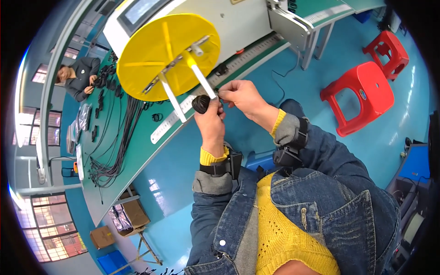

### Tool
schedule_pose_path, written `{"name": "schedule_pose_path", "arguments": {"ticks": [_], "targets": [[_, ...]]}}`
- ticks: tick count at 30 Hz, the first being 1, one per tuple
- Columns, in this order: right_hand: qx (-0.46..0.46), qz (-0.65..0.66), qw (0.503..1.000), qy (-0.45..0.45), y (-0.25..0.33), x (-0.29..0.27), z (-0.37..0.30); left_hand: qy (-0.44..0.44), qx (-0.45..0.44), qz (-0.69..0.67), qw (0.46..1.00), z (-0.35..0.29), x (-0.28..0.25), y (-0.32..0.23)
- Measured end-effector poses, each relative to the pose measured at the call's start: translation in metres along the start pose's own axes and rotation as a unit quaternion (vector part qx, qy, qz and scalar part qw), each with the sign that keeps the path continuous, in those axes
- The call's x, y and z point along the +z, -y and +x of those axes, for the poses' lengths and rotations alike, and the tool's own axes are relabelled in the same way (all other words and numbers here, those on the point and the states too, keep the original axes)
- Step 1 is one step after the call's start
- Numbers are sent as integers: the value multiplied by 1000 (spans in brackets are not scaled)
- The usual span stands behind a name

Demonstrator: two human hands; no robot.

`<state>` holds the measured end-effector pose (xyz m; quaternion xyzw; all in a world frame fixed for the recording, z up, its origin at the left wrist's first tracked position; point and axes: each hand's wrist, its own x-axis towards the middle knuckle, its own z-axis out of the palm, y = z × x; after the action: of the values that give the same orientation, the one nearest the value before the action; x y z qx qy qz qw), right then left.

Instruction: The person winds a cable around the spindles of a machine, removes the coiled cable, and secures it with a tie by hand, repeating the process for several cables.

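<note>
A small coil of black cable (200,104) is gripped in my left hand (211,123), below the yellow disc. My right hand (246,97) is closed in a pinch just right of the coil, fingertips close to those of my left hand. Whatever lies between its fingertips is too small to make out. Behind both hands stands a white machine (243,25) with a round yellow disc (142,68) on its front. Two pale rods stick out from the disc: one rod (202,80) ends right by my left hand, the other (173,98) lies to its left.
Long black cables (123,142) and smaller coils lie on the green table (103,195), with a metal ruler (165,130) along its edge. Another person (81,79) handles cables at the far left. Red stools (364,94) stand on the right; cardboard boxes (101,237) lie lower left.
</note>
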<state>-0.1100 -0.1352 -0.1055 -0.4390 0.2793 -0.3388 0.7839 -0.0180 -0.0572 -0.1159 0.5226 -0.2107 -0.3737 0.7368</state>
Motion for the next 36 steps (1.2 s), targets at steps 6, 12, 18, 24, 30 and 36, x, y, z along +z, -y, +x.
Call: {"name": "schedule_pose_path", "arguments": {"ticks": [6,12,18,24,30,36], "targets": [[-9,16,1000,25,6,-9,4,40,-18,-21,999,-9,12,-1],[35,131,990,-30,6,-8,9,75,-13,-77,994,-8,10,-1],[2,116,993,-5,4,-17,7,112,-103,-238,959,-9,-7,0],[-96,-3,995,-13,7,-17,1,-7,38,-42,998,-23,-7,-6],[-113,-85,989,44,4,-12,-7,7,-46,-80,996,-25,3,-9],[-200,-198,959,19,-6,-12,-5,23,17,45,999,-32,11,-9]]}}
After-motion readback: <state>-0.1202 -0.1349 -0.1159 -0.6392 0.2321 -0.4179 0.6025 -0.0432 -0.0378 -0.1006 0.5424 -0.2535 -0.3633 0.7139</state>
